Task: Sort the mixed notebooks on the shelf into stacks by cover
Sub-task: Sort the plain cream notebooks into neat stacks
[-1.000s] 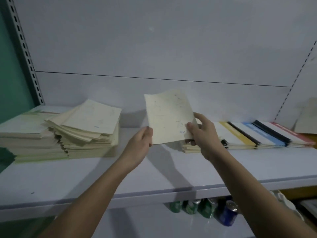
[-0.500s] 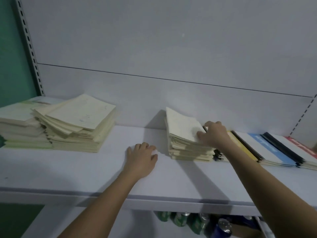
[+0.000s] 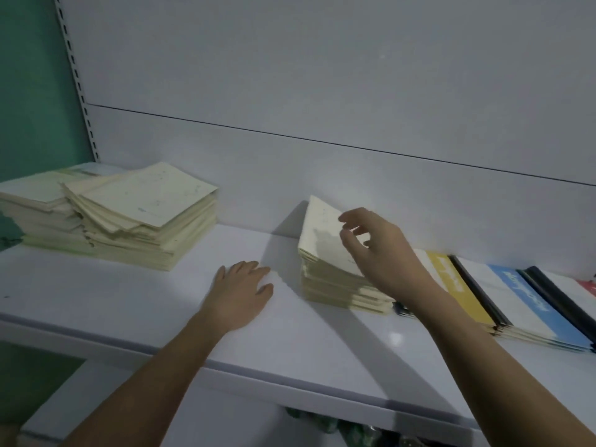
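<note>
Hiding much of the pale cream top notebook (image 3: 317,235) is the person's right hand (image 3: 379,253), which hovers over the middle stack of cream notebooks (image 3: 335,285) with fingers loosely curled and apart; whether the fingertips touch the cover cannot be told, and nothing is pinched between them. That top notebook lies tilted, its far edge lifted toward the grey back panel (image 3: 290,91). The left hand (image 3: 240,291) lies flat, palm down and fingers spread, on the white shelf board (image 3: 129,301), just left of the middle stack and not touching it.

Three heaps of cream notebooks show: the middle one, a large untidy pile of cream notebooks (image 3: 142,217) at the left, and behind that a further cream stack (image 3: 35,208) cut off by the left edge of the frame. The number of books in each is too blurred to count.

To the right, a fanned row of white notebooks with coloured bands (image 3: 516,295) lies flat: one yellow band, one blue and a sliver of red at the frame edge, with two black spines between them. The right forearm covers the row's near-left end.

Below the shelf, dim green shapes (image 3: 325,424) are too dark to identify.
</note>
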